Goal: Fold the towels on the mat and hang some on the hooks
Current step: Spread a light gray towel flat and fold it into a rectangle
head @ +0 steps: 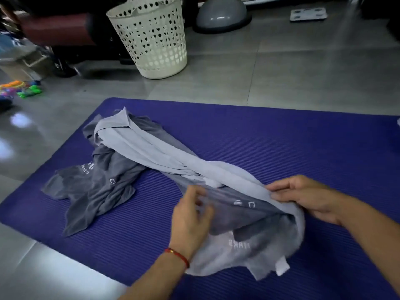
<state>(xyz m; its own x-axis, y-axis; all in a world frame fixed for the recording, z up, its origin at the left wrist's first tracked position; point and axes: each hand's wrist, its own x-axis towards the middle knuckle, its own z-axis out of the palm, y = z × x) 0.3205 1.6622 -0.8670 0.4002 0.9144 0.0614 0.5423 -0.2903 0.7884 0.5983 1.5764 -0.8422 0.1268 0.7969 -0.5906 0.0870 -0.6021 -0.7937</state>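
Observation:
A purple ribbed mat (281,135) covers the floor in front of me. On it lies a tangle of towels: a light grey towel (151,148) stretched from far left to near right, and dark grey towels (97,191) with white lettering crumpled at the left and underneath. My right hand (307,198) pinches the edge of the light grey towel at the near right. My left hand (190,221), with a red string at the wrist, hovers blurred over the dark grey cloth, fingers spread. No hooks are in view.
A cream perforated laundry basket (151,37) stands on the tiled floor beyond the mat. A grey dome (221,14) and a flat scale (308,14) lie further back. Bright toys (23,88) sit at the far left beside dark furniture.

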